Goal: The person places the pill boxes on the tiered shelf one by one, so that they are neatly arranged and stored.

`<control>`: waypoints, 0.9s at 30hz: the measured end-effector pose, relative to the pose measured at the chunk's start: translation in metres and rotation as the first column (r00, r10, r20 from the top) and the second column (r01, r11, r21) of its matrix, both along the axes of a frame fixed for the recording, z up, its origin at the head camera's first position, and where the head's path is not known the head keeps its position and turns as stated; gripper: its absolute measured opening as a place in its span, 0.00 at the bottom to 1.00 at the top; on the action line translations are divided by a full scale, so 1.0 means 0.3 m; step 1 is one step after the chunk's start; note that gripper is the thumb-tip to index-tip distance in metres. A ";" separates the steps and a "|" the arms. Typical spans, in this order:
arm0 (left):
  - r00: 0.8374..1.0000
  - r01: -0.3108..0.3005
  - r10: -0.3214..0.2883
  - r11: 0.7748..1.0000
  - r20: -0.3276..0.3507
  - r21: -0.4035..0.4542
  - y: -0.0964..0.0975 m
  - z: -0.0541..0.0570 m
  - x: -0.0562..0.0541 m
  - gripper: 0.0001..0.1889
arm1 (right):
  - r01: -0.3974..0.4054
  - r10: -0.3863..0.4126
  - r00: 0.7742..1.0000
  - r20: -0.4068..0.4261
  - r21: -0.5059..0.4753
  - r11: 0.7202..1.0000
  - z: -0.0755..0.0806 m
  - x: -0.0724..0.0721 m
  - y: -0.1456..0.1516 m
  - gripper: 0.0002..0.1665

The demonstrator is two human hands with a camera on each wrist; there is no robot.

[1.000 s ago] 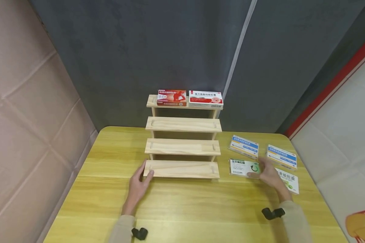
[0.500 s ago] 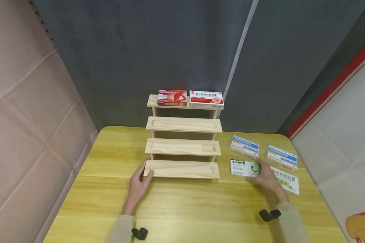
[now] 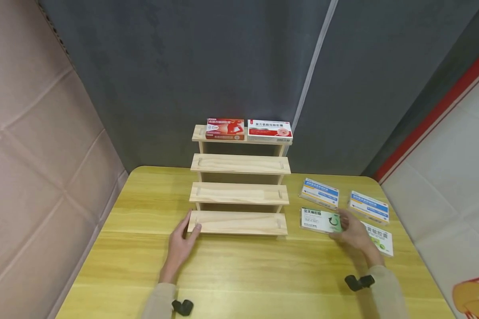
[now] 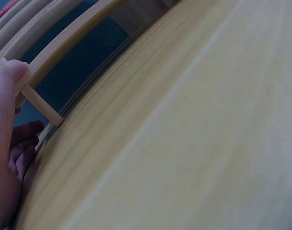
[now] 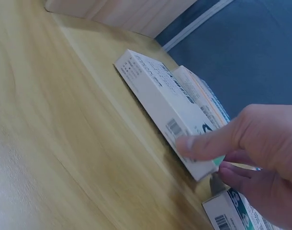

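My left hand (image 3: 179, 246) grips the left end of the lowest step of a stepped wooden rack (image 3: 239, 223). In the left wrist view its thumb (image 4: 16, 71) lies on the board's edge. At the right, my right hand (image 3: 355, 232) pinches the right end of a white and green medicine box (image 3: 317, 220) lying on the table. From the right wrist, the thumb (image 5: 198, 145) presses the box's long side, while the other fingers are partly hidden behind its end. Partly covered by that hand is a second white and green medicine box (image 3: 380, 241).
Two blue and white medicine boxes (image 3: 320, 193) (image 3: 369, 207) lie behind the green ones. On the rack's top step sit a red medicine box (image 3: 225, 128) and a red and white one (image 3: 269, 130). A dark grey panel (image 3: 223, 66) stands behind the wooden table (image 3: 239, 274).
My right hand shifted its grasp at the right end of the white and green box, which has turned very slightly. My left hand stays on the rack.
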State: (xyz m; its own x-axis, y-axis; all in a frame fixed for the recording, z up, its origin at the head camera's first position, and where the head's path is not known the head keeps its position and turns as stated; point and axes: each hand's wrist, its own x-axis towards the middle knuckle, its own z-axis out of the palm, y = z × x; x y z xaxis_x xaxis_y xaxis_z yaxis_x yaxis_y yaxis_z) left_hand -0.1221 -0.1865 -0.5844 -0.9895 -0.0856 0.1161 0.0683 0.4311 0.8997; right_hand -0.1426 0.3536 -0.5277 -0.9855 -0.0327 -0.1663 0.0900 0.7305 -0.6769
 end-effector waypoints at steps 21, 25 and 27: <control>1.000 -0.006 0.006 1.000 -0.004 -0.003 0.003 -0.001 0.000 0.35 | 0.111 -0.130 0.984 -0.124 -0.146 0.983 0.048 0.040 0.051 0.51; 1.000 -0.005 0.005 1.000 -0.004 -0.005 0.002 0.000 -0.001 0.35 | 0.116 -0.140 0.977 -0.163 -0.151 0.982 0.058 0.036 0.044 0.51; 1.000 -0.001 0.001 1.000 -0.001 -0.005 0.003 0.002 0.000 0.35 | 0.112 -0.140 0.973 -0.185 -0.155 0.982 0.065 0.035 0.037 0.51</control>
State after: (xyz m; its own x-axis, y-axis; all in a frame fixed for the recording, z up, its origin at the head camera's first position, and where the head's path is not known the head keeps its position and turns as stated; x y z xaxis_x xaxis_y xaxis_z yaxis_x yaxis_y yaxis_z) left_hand -0.1222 -0.1857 -0.5838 -0.9893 -0.0856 0.1178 0.0692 0.4357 0.8974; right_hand -0.1322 0.3648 -0.5081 -0.9961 0.0847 0.0256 0.0322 0.6165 -0.7867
